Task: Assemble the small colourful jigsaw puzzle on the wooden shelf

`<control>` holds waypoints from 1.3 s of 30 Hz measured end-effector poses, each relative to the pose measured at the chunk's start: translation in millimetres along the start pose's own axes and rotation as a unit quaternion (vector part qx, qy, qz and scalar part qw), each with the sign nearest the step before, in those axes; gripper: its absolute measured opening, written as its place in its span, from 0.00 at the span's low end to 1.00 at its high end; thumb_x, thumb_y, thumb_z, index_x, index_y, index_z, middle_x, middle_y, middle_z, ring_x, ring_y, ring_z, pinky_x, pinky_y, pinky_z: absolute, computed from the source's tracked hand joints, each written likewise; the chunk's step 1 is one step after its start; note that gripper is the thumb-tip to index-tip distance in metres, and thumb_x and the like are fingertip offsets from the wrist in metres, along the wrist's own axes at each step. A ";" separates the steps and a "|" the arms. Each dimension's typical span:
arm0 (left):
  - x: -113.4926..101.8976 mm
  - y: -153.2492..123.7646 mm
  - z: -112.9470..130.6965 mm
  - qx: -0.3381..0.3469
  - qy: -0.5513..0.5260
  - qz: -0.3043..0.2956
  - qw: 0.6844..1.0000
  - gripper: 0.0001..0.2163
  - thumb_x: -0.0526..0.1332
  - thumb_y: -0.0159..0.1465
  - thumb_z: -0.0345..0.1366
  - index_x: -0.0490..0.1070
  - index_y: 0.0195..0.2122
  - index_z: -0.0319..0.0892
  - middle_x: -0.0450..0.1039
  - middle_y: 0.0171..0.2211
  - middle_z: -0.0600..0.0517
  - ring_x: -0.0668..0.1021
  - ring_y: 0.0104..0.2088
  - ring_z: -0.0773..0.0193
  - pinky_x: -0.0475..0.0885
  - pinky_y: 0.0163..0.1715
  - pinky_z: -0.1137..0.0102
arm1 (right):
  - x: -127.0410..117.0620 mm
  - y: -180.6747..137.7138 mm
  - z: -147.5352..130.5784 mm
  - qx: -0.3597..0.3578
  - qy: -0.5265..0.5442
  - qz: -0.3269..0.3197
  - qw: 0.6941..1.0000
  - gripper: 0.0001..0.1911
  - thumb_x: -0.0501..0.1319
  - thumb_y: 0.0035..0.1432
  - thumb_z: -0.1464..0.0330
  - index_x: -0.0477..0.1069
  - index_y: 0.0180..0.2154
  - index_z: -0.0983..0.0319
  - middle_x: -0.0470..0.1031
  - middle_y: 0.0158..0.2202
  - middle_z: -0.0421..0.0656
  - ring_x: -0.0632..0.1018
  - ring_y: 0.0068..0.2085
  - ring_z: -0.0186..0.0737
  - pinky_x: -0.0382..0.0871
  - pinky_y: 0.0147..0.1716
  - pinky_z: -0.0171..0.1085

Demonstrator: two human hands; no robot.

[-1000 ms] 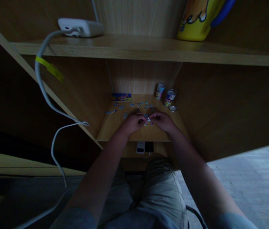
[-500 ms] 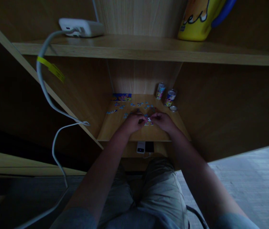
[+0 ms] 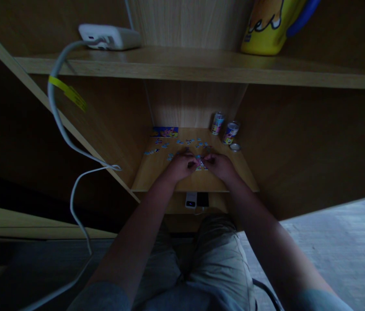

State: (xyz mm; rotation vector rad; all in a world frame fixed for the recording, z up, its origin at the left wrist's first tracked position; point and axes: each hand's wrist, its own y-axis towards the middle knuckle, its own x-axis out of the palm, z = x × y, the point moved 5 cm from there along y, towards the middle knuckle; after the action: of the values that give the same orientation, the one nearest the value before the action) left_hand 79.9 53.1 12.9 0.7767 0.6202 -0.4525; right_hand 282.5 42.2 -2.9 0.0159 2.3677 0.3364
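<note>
On the lower shelf (image 3: 182, 183), a small patch of joined jigsaw puzzle pieces (image 3: 201, 165) lies between my two hands. My left hand (image 3: 184, 166) is closed in a pinch at the patch's left edge, fingertips on a puzzle piece. From the other side my right hand (image 3: 218, 165) pinches at the patch's upper right, thumb and forefinger together on a piece that is mostly hidden. Loose puzzle pieces (image 3: 189, 141) are scattered behind the hands, and others (image 3: 152, 151) lie farther left.
A blue picture card (image 3: 165, 132) lies at the back left. Two printed cans (image 3: 217, 123) (image 3: 230, 132) stand back right, beside a round lid (image 3: 234, 147). Above, a shelf board holds a white charger (image 3: 109, 37) with a hanging cable and a yellow mug (image 3: 263, 34). A white device (image 3: 191, 200) sits below.
My right hand has shifted slightly, its fingertips lower against the joined pieces. The pale piece that showed between the hands now sits closer to the patch. My left hand stays nearly still.
</note>
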 end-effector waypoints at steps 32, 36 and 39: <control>0.0 -0.5 6.8 0.022 0.059 0.005 0.998 0.06 0.67 0.69 0.28 0.83 0.39 0.46 0.86 0.41 0.49 0.86 0.44 0.58 0.80 0.48 0.62 | 1.8 -7.8 -20.5 -0.040 -0.141 0.009 0.989 0.08 0.67 0.72 0.62 0.84 0.40 0.57 0.86 0.38 0.45 0.83 0.37 0.44 0.67 0.37 0.38; -1.9 0.8 11.6 0.026 0.075 0.006 0.997 0.06 0.67 0.70 0.28 0.83 0.39 0.46 0.86 0.42 0.49 0.86 0.45 0.57 0.80 0.49 0.61 | -2.4 -7.7 -19.1 -0.040 -0.094 0.031 0.994 0.09 0.65 0.72 0.62 0.83 0.40 0.57 0.87 0.37 0.45 0.83 0.36 0.44 0.70 0.39 0.39; -2.5 2.1 17.5 0.037 0.086 0.012 0.996 0.08 0.65 0.71 0.27 0.83 0.41 0.46 0.86 0.44 0.48 0.85 0.47 0.56 0.80 0.53 0.58 | -13.0 -9.8 -14.8 -0.024 -0.051 0.095 0.994 0.12 0.62 0.74 0.61 0.82 0.42 0.58 0.88 0.39 0.46 0.85 0.39 0.45 0.73 0.41 0.40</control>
State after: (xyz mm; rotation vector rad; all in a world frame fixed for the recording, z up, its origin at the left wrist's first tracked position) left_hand 85.3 41.5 25.3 0.8987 0.7570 -0.3908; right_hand 282.8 27.9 13.8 0.2323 2.2614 0.4736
